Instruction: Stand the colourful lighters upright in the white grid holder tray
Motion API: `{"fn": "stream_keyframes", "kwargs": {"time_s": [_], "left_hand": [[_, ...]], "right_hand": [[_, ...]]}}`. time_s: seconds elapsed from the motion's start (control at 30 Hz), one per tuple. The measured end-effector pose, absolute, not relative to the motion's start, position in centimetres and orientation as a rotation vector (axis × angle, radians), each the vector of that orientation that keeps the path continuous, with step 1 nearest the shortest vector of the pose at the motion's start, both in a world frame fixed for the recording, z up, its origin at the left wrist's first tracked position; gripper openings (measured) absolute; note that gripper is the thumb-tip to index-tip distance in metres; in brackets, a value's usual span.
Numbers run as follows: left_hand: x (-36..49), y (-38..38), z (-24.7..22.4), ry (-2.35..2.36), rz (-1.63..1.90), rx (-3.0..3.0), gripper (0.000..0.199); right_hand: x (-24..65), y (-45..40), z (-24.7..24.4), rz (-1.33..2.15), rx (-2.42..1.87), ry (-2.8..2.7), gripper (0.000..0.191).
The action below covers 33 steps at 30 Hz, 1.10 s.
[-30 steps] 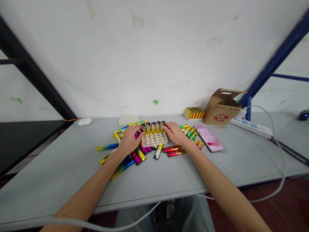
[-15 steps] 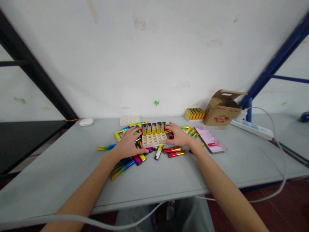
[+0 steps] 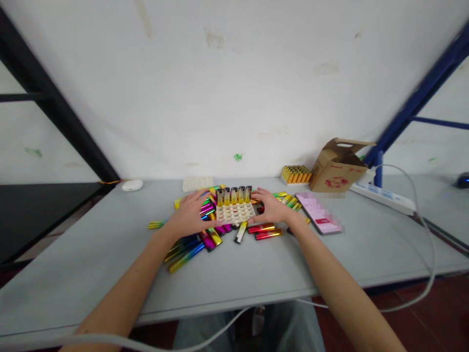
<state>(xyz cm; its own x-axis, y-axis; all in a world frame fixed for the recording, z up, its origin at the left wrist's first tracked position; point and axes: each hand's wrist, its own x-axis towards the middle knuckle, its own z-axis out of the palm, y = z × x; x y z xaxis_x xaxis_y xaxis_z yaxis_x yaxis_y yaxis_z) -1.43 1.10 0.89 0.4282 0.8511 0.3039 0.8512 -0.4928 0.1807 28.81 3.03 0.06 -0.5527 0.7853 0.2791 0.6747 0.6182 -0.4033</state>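
A cream tray with rows of holes (image 3: 235,214) rests on a pile of shiny coloured lighters (image 3: 187,255). Several yellow lighters with dark tops (image 3: 234,195) stand upright along its back row, while its front rows show bare holes. My left hand (image 3: 191,213) curves round the tray's left side, thumb at the front left corner and fingers at the back. At the right side my right hand (image 3: 270,207) has its thumb at the front corner and its fingers near the back row. Both hands hold the tray between them.
Behind the pile lies another cream tray (image 3: 198,183). A filled block of yellow lighters (image 3: 296,174) stands beside an open cardboard box (image 3: 337,168). To the right are a phone (image 3: 318,212) and a power strip (image 3: 384,196). A white case (image 3: 132,185) sits at the back left.
My left hand has shifted slightly left and its thumb has drawn back towards the tray's corner. The tray and my right hand are nearly where they were.
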Motion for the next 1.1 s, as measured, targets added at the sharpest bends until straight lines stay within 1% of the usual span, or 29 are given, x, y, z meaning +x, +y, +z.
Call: {"fn": "stream_keyframes", "kwargs": {"time_s": [0.1, 0.2, 0.33, 0.37, 0.5, 0.63, 0.8, 0.97, 1.1], "left_hand": [[-2.4, 1.5, 1.0, -1.711, -0.548, -2.557, 0.108], [-2.7, 1.6, 0.8, -1.729, -0.545, -2.548, 0.107], [-2.1, 1.3, 0.5, -1.693, -0.482, -2.612, 0.103], [-1.9, 1.2, 0.5, -1.685, -0.463, -2.629, 0.102], [-1.7, 1.0, 0.5, -1.650, -0.489, -2.661, 0.097], [-1.8, 1.1, 0.2, -1.594, -0.585, -2.686, 0.092], [-1.5, 1.1, 0.0, -1.547, -0.542, -2.708, 0.088], [-1.3, 1.0, 0.0, -1.547, -0.604, -2.718, 0.081], [-1.3, 1.1, -0.1, -1.577, -0.627, -2.721, 0.082]], "right_hand": [[28.8, 3.0, 0.0, 0.355, -1.169, -2.393, 0.082], [29.0, 3.0, 0.3, 0.366, -1.126, -2.384, 0.077], [29.6, 3.1, 0.8, 0.408, -1.049, -2.263, 0.045], [29.8, 3.3, 0.8, 0.409, -1.075, -2.195, 0.041], [31.0, 4.5, 0.0, 0.318, -1.286, -1.912, 0.041], [32.3, 5.5, -0.9, 0.214, -1.406, -1.815, 0.036], [32.2, 5.1, -0.6, 0.211, -1.479, -1.953, 0.027], [31.2, 4.3, 0.0, 0.282, -1.352, -2.138, 0.022], [31.3, 4.5, -0.3, 0.285, -1.338, -2.185, 0.018]]}}
